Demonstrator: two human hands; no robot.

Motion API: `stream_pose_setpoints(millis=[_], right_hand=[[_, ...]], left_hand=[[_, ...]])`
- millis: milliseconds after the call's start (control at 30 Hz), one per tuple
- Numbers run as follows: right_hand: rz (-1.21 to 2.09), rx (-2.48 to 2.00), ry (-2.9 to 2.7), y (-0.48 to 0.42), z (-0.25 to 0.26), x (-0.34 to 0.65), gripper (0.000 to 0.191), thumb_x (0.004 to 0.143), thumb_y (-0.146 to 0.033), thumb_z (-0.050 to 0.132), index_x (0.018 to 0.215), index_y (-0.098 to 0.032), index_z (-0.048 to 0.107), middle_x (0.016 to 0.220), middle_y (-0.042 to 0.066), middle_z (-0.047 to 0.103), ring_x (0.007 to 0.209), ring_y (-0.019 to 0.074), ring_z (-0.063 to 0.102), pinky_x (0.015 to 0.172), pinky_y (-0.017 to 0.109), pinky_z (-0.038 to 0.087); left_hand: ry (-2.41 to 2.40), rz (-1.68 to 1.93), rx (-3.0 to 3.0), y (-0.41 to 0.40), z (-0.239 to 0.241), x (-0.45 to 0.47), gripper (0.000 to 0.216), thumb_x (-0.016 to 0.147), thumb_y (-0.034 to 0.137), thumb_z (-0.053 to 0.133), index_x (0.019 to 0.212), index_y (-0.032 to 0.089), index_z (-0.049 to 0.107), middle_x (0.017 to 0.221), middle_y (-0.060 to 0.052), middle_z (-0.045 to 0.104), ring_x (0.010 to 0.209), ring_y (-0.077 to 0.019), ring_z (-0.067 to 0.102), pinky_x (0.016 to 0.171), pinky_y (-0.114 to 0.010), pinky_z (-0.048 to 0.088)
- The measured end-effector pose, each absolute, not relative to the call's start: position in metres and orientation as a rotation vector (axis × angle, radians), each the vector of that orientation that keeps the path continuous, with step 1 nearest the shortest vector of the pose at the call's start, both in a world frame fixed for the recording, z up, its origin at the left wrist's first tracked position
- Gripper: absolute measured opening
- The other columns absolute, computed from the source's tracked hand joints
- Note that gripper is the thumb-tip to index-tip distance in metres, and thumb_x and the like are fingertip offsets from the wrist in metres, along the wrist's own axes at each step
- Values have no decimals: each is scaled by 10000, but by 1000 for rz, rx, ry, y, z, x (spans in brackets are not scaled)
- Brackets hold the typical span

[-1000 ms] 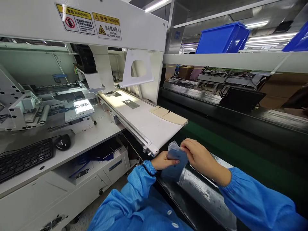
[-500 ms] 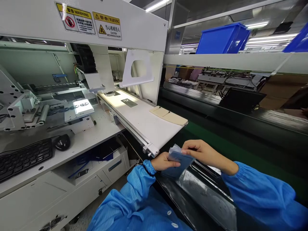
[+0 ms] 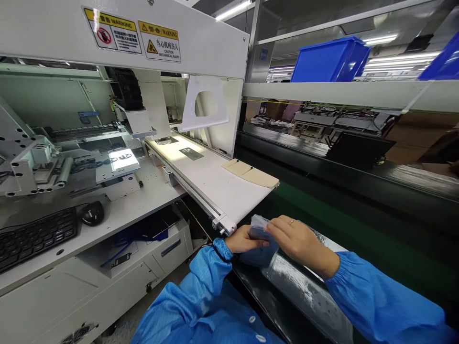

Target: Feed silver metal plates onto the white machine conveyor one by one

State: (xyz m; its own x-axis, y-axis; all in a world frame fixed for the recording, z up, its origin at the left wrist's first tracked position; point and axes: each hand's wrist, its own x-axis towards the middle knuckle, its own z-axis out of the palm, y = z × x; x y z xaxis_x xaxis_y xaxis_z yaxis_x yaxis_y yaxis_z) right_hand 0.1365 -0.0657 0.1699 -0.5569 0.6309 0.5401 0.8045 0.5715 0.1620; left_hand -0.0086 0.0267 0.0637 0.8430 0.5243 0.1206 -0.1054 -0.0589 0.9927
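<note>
My left hand (image 3: 243, 240) grips a flat dark blue part in a clear plastic bag (image 3: 258, 239) from the left, just below the end of the white conveyor belt (image 3: 215, 179). My right hand (image 3: 296, 241) rests on top of the bag from the right, its fingers pressed down over it. Both hands sit above a shiny grey roller (image 3: 304, 291) at the near edge of the green belt (image 3: 344, 224). Both sleeves are blue.
A small grey plate (image 3: 191, 153) lies on the white conveyor inside the machine, and a beige pad (image 3: 251, 172) lies near its end. A keyboard (image 3: 36, 236) and a mouse (image 3: 92, 213) sit at the left. Blue bins (image 3: 328, 59) stand on the shelf above.
My right hand lifted with the bag's top edge half a second ago, then came back down onto the bag. The grey plate on the conveyor has drifted slightly.
</note>
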Motion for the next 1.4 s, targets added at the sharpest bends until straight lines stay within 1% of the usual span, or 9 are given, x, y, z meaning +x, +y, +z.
stream_pose_setpoints(millis=[267, 500, 733, 900, 967, 1100, 1167, 1267, 1400], right_hand=[[-236, -1335, -2125, -67, 193, 135, 168, 909, -215, 471, 782, -213, 581, 886, 81, 655, 824, 208, 606, 703, 367, 505], [-54, -1362, -2077, -68, 193, 134, 172, 922, -222, 428, 817, -227, 564, 1031, 87, 700, 913, 208, 668, 744, 353, 545], [21, -1516, -1961, -72, 205, 131, 149, 909, -291, 435, 817, -239, 540, 625, 1, 635, 494, 150, 568, 477, 270, 447], [94, -1475, -1873, -72, 206, 130, 121, 888, -303, 468, 870, -237, 567, 767, 40, 702, 686, 189, 672, 603, 294, 525], [256, -1477, -1863, -71, 204, 132, 256, 849, -354, 553, 1070, -228, 570, 912, 63, 726, 845, 223, 695, 697, 328, 557], [545, -1541, -1787, -68, 196, 138, 854, 618, -464, 785, 1352, -193, 444, 1059, 93, 711, 925, 268, 686, 775, 388, 567], [555, -1600, -1765, -67, 192, 139, 689, 610, -470, 791, 1207, -189, 592, 1004, 84, 722, 869, 270, 689, 742, 378, 567], [422, -1599, -1755, -68, 191, 136, 269, 755, -468, 671, 802, -205, 702, 797, 50, 718, 744, 238, 674, 668, 341, 546], [226, -1481, -1768, -69, 196, 131, 250, 838, -420, 585, 715, -224, 681, 751, 38, 691, 698, 201, 649, 637, 317, 530]], left_hand=[[272, 546, 1517, 27, 65, -15, 650, 582, 480, 824, 1094, 112, 671, 1057, -128, 706, 1017, -272, 634, 983, -426, 436], [177, 511, 1490, 30, 63, -19, 690, 567, 425, 843, 1153, 120, 643, 1114, -118, 689, 1064, -277, 608, 1017, -440, 405], [251, 471, 1413, 30, 60, -18, 716, 487, 419, 883, 1109, 133, 672, 1081, -102, 699, 1047, -265, 609, 1026, -426, 393], [326, 474, 1334, 28, 54, -13, 671, 465, 547, 849, 964, 119, 714, 947, -87, 715, 937, -230, 630, 982, -407, 414], [338, 480, 1322, 28, 52, -12, 650, 460, 581, 834, 896, 112, 722, 885, -78, 713, 884, -216, 633, 952, -399, 427], [316, 511, 1320, 29, 49, -12, 639, 471, 608, 817, 866, 113, 727, 852, -69, 713, 867, -207, 632, 931, -382, 438], [313, 512, 1326, 29, 50, -13, 642, 477, 615, 810, 867, 113, 729, 866, -73, 718, 881, -213, 635, 942, -388, 435], [293, 495, 1350, 28, 54, -15, 658, 496, 597, 812, 940, 120, 722, 938, -87, 723, 933, -228, 639, 972, -407, 426], [244, 503, 1378, 28, 58, -19, 730, 464, 499, 869, 1068, 131, 687, 1054, -107, 710, 1028, -252, 623, 1014, -419, 405]])
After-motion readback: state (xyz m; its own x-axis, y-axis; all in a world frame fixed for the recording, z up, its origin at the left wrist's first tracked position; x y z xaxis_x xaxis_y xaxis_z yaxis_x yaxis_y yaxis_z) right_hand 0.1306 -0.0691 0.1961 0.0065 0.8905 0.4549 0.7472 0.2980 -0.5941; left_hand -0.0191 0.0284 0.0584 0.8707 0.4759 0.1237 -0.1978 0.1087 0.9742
